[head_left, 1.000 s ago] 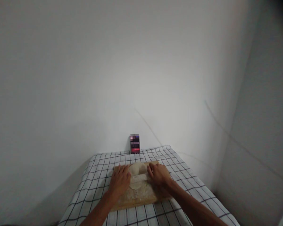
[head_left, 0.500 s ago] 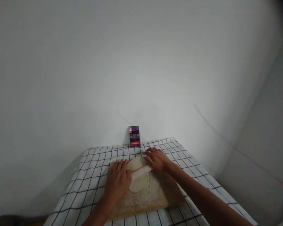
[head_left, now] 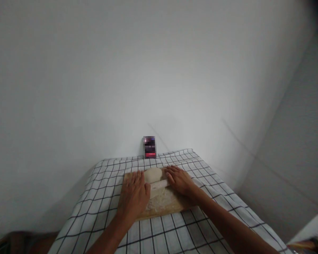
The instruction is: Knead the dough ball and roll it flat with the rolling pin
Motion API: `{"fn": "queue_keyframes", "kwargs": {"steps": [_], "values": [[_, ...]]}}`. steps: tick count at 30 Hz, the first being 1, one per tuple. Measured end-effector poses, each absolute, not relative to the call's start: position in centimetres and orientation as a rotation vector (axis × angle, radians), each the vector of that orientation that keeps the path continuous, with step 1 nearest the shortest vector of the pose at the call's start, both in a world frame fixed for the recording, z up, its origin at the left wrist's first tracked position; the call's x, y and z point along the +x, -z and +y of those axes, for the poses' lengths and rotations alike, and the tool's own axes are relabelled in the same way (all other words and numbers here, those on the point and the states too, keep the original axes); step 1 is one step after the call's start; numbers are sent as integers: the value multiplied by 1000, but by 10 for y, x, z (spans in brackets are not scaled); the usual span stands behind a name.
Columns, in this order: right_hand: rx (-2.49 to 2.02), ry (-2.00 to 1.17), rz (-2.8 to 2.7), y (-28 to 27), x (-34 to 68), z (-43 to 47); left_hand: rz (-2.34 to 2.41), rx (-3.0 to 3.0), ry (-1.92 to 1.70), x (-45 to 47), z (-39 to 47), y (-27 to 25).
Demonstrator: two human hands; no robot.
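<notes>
My left hand (head_left: 134,192) lies over the left end of a pale, flour-dusted rolling pin (head_left: 159,185), its fingers stretched toward the wall. Over the pin's right end is my right hand (head_left: 178,180), fingers bent across it. Between the hands, the pin presses on a flat, pale sheet of dough (head_left: 153,174). Dough shows on the far side of the pin, and a smaller part on the near side. Beneath it all is a floured wooden board (head_left: 159,210). Both ends of the pin are hidden under my hands.
A white tablecloth with dark grid lines (head_left: 153,233) covers the table. At its far edge a small dark upright object (head_left: 149,147), pixelated, leans by the white wall. Brown furniture (head_left: 18,241) shows at lower left, and a blurred object (head_left: 307,245) at lower right.
The board appears shifted toward the wall, baring more cloth in front. Less dough shows on the pin's near side. My hands have stayed on the pin. The camera view has shifted slightly.
</notes>
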State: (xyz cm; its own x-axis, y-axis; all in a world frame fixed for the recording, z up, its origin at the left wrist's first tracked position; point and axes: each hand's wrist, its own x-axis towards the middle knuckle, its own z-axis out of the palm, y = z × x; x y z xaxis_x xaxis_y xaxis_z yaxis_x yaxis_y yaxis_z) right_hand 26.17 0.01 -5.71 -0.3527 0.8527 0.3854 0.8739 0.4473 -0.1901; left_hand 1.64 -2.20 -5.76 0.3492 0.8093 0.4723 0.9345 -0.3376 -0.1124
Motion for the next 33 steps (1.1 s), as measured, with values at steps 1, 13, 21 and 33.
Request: {"fn": "queue_keyframes", "kwargs": {"steps": [1,13,21,33], "values": [[-1459,68,-2247,58,262,-7,-1540,-2256,485,17,-27,58],[-1564,76,-2310,49,255,0,-1533,-2301,488,16,-32,53],[-1616,18,-2376,47,249,57,-1551,-2256,495,14,1,55],[-1676,91,-2188,53,247,-24,-1426,-2315,603,16,-24,58]]}}
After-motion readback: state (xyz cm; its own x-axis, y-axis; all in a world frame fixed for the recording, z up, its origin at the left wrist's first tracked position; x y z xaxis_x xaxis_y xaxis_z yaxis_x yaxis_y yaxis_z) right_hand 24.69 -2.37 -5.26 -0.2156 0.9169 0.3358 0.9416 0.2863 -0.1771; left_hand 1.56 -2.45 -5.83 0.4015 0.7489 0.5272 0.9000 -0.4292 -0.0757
